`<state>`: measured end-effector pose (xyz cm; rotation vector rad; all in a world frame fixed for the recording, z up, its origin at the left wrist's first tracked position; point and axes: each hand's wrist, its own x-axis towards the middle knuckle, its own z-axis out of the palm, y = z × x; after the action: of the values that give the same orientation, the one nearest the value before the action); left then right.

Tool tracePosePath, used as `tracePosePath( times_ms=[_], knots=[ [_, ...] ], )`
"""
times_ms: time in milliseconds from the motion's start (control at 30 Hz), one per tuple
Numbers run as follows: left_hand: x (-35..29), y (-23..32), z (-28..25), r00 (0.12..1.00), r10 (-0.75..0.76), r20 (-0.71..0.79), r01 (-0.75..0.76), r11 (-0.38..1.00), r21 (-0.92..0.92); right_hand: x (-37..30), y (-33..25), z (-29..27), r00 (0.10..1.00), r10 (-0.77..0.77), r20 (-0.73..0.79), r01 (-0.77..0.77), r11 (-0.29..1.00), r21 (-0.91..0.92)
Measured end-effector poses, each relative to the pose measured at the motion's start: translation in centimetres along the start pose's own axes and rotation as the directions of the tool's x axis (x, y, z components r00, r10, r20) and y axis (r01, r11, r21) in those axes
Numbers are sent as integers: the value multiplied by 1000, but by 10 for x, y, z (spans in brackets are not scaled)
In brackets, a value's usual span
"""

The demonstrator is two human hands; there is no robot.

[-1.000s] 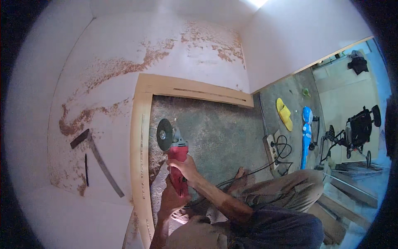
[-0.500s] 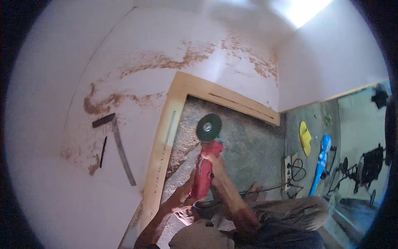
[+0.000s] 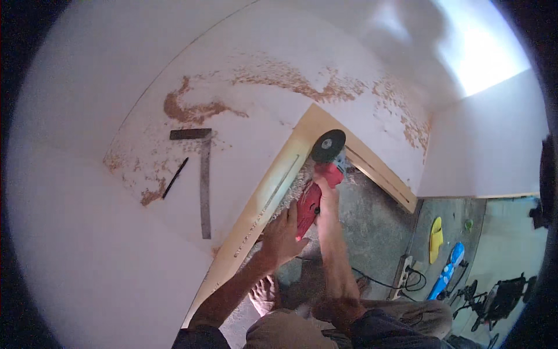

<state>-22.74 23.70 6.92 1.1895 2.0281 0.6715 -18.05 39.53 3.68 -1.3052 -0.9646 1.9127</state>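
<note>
Two forearms rise from below: the left forearm [image 3: 232,296] slants up and rightward, the right forearm [image 3: 337,259] runs nearly upright. Both hands are closed on a red angle grinder [image 3: 308,212], the right hand [image 3: 328,198] around its body behind the head, the left hand [image 3: 282,237] at its rear end. The grinder lies between them, tilted up rightward, its dark disc [image 3: 329,145] beyond the fingers, over the wooden frame's [image 3: 267,195] corner; whether they touch, I cannot tell.
</note>
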Motion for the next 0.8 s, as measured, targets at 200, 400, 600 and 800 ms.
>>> tracePosePath(
  times_ms=[200,400,600,800],
  knots=[
    [29,12,27,919,-67,-388,76,997,8,39,4,10,992,-93,-80,82,989,-123],
    [51,6,30,835,-49,-548,125,987,102,54,0,29,995,-55,-83,51,997,-57],
    [57,8,25,857,-85,-507,162,981,109,61,-5,30,995,-19,-98,17,1000,-22],
    [60,13,20,882,-142,-449,205,974,94,59,-10,44,994,-11,-109,18,998,64]
  ],
)
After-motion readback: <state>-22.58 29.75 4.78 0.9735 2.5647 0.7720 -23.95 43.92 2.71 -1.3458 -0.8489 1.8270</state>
